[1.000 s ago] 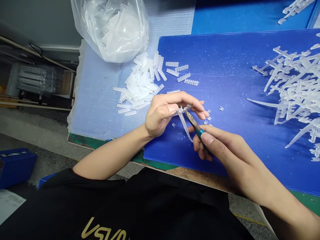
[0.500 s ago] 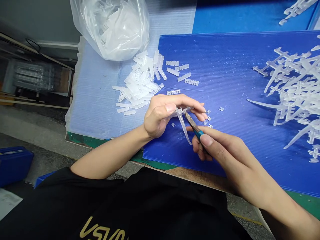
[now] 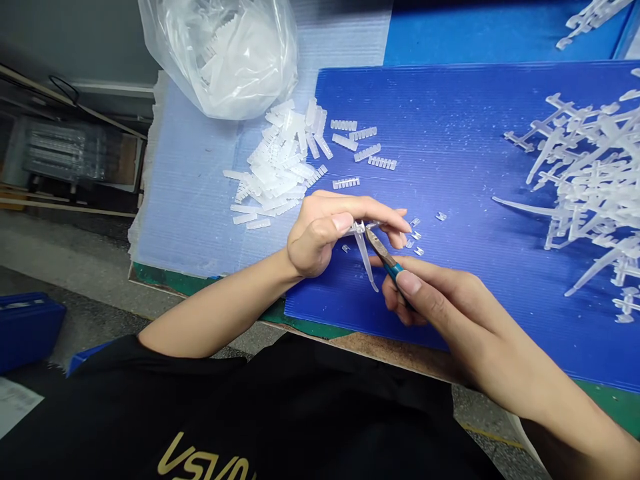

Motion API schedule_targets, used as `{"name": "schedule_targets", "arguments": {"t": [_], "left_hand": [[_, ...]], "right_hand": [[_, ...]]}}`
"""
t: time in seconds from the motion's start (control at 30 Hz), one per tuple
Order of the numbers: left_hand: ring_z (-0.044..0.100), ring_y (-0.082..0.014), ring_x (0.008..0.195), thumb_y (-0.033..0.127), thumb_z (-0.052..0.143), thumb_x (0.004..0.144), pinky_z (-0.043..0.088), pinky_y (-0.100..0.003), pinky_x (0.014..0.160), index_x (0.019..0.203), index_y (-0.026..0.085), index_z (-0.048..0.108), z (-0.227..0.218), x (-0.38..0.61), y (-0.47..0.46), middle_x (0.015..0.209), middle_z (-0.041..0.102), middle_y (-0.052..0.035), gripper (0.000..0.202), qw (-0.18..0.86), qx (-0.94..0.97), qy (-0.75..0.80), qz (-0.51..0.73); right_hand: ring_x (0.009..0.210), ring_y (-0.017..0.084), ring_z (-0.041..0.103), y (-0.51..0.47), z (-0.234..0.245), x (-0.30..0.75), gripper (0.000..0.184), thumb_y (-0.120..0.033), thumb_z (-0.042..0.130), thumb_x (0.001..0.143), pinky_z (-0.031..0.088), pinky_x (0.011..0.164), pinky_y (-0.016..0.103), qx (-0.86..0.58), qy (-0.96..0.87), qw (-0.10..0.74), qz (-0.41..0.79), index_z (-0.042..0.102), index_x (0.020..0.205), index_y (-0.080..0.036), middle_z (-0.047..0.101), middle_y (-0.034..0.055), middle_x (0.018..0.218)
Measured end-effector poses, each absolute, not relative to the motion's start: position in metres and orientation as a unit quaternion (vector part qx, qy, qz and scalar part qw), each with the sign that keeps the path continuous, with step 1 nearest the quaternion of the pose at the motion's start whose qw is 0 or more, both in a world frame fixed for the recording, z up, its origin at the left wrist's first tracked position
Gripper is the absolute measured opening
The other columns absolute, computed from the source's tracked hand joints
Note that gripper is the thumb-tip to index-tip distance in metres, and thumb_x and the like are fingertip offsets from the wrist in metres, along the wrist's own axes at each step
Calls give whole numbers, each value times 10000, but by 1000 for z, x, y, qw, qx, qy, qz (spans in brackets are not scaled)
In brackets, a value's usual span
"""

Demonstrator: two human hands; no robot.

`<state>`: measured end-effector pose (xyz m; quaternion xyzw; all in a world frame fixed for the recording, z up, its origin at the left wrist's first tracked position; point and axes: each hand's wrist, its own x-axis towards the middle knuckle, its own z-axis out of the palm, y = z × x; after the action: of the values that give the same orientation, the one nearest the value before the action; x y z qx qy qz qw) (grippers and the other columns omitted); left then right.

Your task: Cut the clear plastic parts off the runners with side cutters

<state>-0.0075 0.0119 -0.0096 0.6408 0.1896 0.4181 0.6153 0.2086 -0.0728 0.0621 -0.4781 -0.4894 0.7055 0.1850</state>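
Blue corrugated sheet (image 3: 450, 120) covers much of the bench (image 3: 160, 275), with small clear bits (image 3: 417, 235) scattered just beyond your hands. Your left hand (image 3: 316, 237) pinches the clear plastic piece (image 3: 359, 229) above it, fingers grasping its upper end; your right-hand (image 3: 445, 303) fingers grip the cutters (image 3: 383, 252), tips at that end, though I cannot tell whether the blades are closed. For a clean snip, seat them flat against the joint, thumb kept clear, and squeeze steadily. The tapered stem (image 3: 367, 260) has its long axis running toward your body, slanting right, thin end nearest you.
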Motion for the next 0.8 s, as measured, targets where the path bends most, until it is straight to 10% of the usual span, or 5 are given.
{"name": "schedule_targets", "arguments": {"t": [0.63,0.8], "left_hand": [[790,-280,906,602,441,1022,637,-472,948,1083,140,823,-12,3,17,912,808,-129,603,658,561,239,442],[784,-263,892,631,547,998,637,-451,949,1052,146,785,-5,8,20,897,779,-106,543,633,547,254,486]], "right_hand": [[671,123,383,-75,60,203,428,-561,441,1147,358,600,296,-497,-486,260,670,558,908,-225,438,-27,789],[656,119,521,-72,56,200,359,-539,792,966,452,619,287,-548,-491,326,594,626,1097,-250,573,-37,824]]}}
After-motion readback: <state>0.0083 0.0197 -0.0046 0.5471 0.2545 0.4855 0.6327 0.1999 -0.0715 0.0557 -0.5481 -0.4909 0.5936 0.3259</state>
